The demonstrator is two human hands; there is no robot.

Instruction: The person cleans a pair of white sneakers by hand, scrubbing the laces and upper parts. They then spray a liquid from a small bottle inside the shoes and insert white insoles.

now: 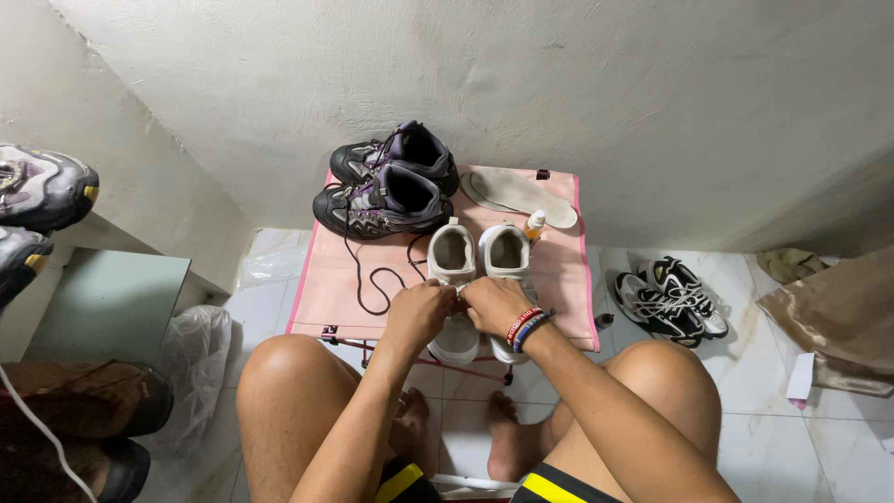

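A pair of white sneakers stands side by side on a small pink folding table [317,303], heels away from me. My left hand [419,313] rests with curled fingers on the left white sneaker [452,251]. My right hand [494,303], with coloured bracelets on the wrist, is closed over the laces of the right white sneaker [507,250]. The two hands touch each other between the shoes, and what the fingers pinch is hidden.
A pair of black and purple hiking shoes [386,191] with a loose black lace [372,279] stands at the table's back left. Pale insoles [521,194] and a small bottle [535,224] lie at the back right. Black and white sneakers [666,298] sit on the floor to the right.
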